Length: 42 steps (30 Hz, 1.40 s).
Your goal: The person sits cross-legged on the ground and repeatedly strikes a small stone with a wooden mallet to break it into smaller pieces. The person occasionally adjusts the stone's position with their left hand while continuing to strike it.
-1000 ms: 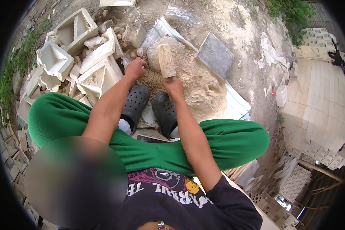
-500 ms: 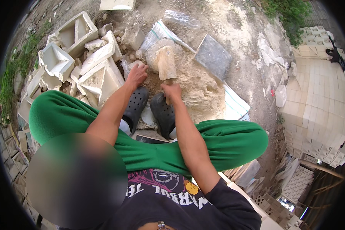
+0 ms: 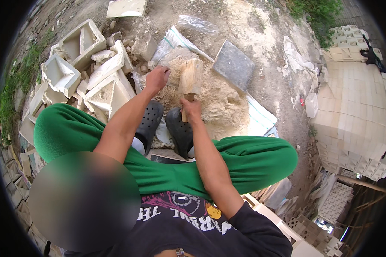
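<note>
My right hand [image 3: 191, 109] is wrapped round the handle of a wooden mallet [image 3: 190, 77]. The mallet's block-shaped head points away from me, over a heap of pale crushed stone and powder [image 3: 227, 103]. Left of the mallet head, my left hand [image 3: 158, 78] hovers beside the heap with its fingers curled in; whatever they hold, if anything, is hidden. A rounded mound of the same pale material [image 3: 176, 58] rises just beyond both hands. Under the heap lies a white woven sack [image 3: 261, 115], its edges showing.
Broken pale cast blocks [image 3: 109, 92] are piled at the left. A grey square slab [image 3: 233, 64] rests at the heap's far right. My dark clogs [image 3: 179, 130] stand at its near edge. Stacked pale blocks [image 3: 351, 111] form a wall at the right; clear plastic [image 3: 197, 24] lies beyond.
My left hand has lifted off the small rubble and shifted away from me and to the right. The mallet, still in my right hand, has moved slightly right.
</note>
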Tool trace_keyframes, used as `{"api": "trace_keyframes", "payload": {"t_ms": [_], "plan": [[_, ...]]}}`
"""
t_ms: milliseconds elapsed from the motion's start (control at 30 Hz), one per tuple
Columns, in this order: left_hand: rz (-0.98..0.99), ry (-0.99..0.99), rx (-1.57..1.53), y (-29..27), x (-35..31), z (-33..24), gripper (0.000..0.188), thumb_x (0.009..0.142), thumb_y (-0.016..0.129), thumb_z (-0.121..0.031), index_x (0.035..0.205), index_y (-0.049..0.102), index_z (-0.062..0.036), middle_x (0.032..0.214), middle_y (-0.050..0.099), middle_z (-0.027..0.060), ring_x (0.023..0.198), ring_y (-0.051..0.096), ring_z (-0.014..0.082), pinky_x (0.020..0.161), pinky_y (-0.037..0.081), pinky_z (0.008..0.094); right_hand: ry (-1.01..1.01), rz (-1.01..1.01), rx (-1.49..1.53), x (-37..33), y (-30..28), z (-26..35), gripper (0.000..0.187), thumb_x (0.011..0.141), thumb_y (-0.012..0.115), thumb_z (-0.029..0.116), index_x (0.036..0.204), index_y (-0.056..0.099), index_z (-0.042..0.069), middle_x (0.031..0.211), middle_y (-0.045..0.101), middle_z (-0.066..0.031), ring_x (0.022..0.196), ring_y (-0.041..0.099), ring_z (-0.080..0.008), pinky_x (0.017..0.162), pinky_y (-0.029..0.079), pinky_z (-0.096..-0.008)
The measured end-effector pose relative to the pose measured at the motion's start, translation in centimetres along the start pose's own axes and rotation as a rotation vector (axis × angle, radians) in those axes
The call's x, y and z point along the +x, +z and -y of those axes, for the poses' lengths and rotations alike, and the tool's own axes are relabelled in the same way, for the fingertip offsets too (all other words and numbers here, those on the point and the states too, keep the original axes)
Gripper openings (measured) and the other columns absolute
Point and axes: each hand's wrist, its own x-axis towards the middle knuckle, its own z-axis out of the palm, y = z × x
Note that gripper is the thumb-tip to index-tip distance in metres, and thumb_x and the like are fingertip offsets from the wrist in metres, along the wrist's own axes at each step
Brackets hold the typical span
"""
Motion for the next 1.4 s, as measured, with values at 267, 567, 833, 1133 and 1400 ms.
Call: {"api": "trace_keyframes", "payload": {"t_ms": [267, 567, 833, 1133, 1400], "plan": [[0.094, -0.153, -0.184, 0.9, 2.6, 0.3, 0.029, 0.094, 0.062, -0.026, 0.118, 0.071, -0.0125, 0.11, 0.071, 0.0145, 0.104, 0.066, 0.0344, 0.089, 0.052, 0.0423, -0.159, -0.11, -0.129, -0.1, -0.8, 3.9, 0.025, 0.074, 0.074, 0.019, 0.083, 0.068, -0.004, 0.063, 0.066, -0.0094, 0.052, 0.065, -0.0184, 0.052, 0.052, -0.0337], [0.011, -0.071, 0.001, 1.2, 1.9, 1.4, 0.021, 0.093, 0.064, -0.026, 0.108, 0.074, -0.0169, 0.107, 0.064, 0.007, 0.101, 0.064, 0.0297, 0.086, 0.052, 0.0414, -0.362, -0.18, -0.272, 0.0, -0.7, 11.6, 0.048, 0.068, 0.076, 0.032, 0.088, 0.068, -0.01, 0.087, 0.07, -0.0301, 0.087, 0.069, -0.0446, 0.078, 0.054, -0.0466], [-0.002, -0.02, -0.001, 2.6, 2.0, -0.1, 0.018, 0.091, 0.069, -0.025, 0.106, 0.078, -0.0217, 0.1, 0.065, 0.0039, 0.097, 0.065, 0.0262, 0.08, 0.052, 0.0399, -0.352, -0.299, -0.372, 0.4, -1.4, 10.5, 0.042, 0.07, 0.075, 0.034, 0.081, 0.067, -0.005, 0.067, 0.069, -0.0144, 0.067, 0.068, -0.0277, 0.069, 0.053, -0.0391], [-0.072, -0.172, 0.008, 1.4, 2.2, 0.4, 0.02, 0.093, 0.065, -0.029, 0.108, 0.076, -0.021, 0.105, 0.066, 0.0063, 0.098, 0.066, 0.03, 0.082, 0.052, 0.0414, -0.292, -0.258, -0.39, 0.0, 0.7, 8.2, 0.048, 0.07, 0.075, 0.036, 0.093, 0.071, -0.006, 0.092, 0.071, -0.0274, 0.092, 0.07, -0.0418, 0.081, 0.054, -0.0466], [-0.109, -0.243, 0.026, -0.5, -0.6, 3.8, 0.019, 0.094, 0.062, -0.027, 0.106, 0.073, -0.0163, 0.107, 0.065, 0.0112, 0.1, 0.065, 0.0334, 0.084, 0.052, 0.0443, -0.119, -0.156, -0.538, 0.9, 1.5, 4.0, 0.045, 0.068, 0.075, 0.041, 0.093, 0.076, 0.003, 0.086, 0.073, -0.0246, 0.084, 0.072, -0.0382, 0.078, 0.054, -0.0448]]}}
